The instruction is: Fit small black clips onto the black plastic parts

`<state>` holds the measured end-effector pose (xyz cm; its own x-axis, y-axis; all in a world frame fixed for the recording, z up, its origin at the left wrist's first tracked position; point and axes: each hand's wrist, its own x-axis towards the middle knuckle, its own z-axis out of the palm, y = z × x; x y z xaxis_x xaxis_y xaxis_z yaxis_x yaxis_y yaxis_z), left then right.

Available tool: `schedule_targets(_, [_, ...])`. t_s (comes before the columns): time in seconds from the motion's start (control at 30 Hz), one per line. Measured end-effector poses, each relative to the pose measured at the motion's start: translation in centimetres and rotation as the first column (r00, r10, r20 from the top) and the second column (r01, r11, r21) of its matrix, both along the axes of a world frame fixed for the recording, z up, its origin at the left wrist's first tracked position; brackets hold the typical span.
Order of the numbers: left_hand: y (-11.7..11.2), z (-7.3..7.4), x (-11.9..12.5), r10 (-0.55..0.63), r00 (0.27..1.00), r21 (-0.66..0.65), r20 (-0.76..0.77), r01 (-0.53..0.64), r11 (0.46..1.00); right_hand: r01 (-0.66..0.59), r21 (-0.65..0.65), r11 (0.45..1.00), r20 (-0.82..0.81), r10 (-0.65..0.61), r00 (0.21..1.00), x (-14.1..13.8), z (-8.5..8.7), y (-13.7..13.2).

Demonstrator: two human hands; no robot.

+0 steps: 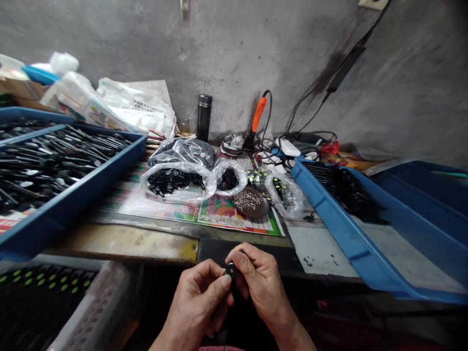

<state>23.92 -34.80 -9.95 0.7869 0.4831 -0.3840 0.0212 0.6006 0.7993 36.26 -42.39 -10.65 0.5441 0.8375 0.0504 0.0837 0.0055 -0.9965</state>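
Just in front of the table edge, my left hand [204, 297] and my right hand [259, 282] meet around a small black part with a round end [230, 268]. A shiny dot shows at the middle of that round end. The left thumb and forefinger pinch it from one side, while the right thumb and fingers close on it from the other. Most of the part is hidden by my fingers. Beyond the hands, a dark dish [256, 210] of small metal pins stands near open plastic bags, one holding small black pieces [168, 181], another black-and-yellow-green pieces [281, 190].
A blue tray [120, 165] full of long black parts stands at left. Another blue tray [336, 219] at right holds black parts and a black bag. Along the wall are a dark flask [204, 117], an orange-handled tool [259, 114] and cables. A crate [87, 312] sits below left.
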Motion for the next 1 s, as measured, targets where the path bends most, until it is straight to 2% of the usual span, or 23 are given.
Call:
schedule_targets(0.23, [0.4,-0.2,0.2,0.052,0.998,0.036,-0.036,-0.051,0.998,-0.136,-0.069,0.988,-0.075,0.131,0.989,0.2,0.8,-0.4])
schedule_targets(0.4, [0.2,-0.7,0.3,0.042,0.999,0.066,-0.019,-0.041,0.997,-0.023,-0.157,0.987,0.037,0.029,0.999,-0.7,1.3,-0.1])
schedule_targets(0.5, [0.3,-0.8,0.2,0.054,0.998,0.069,-0.031,-0.052,0.996,0.011,-0.155,0.988,0.054,-0.002,0.999,-1.1,1.2,0.1])
schedule_targets(0.63, [0.5,-0.4,0.0,0.040,0.999,0.061,-0.033,-0.038,0.997,-0.085,-0.120,0.989,-0.034,0.082,0.996,-0.4,0.8,-0.2])
schedule_targets(0.8, [0.5,-0.1,-0.2,-0.058,0.998,0.050,0.020,0.057,0.997,-0.164,-0.022,0.986,-0.098,0.161,0.982,0.8,0.4,-0.6])
schedule_targets(0.87, [0.4,-0.2,-0.2,-0.065,0.998,0.044,0.023,0.064,0.997,-0.143,-0.018,0.990,-0.089,0.141,0.986,0.6,0.4,-0.5])
schedule_targets(1.0, [0.4,-0.4,0.0,-0.027,0.999,0.036,0.025,0.026,0.999,0.007,-0.007,1.000,0.037,-0.007,0.999,-0.2,0.5,-0.4])
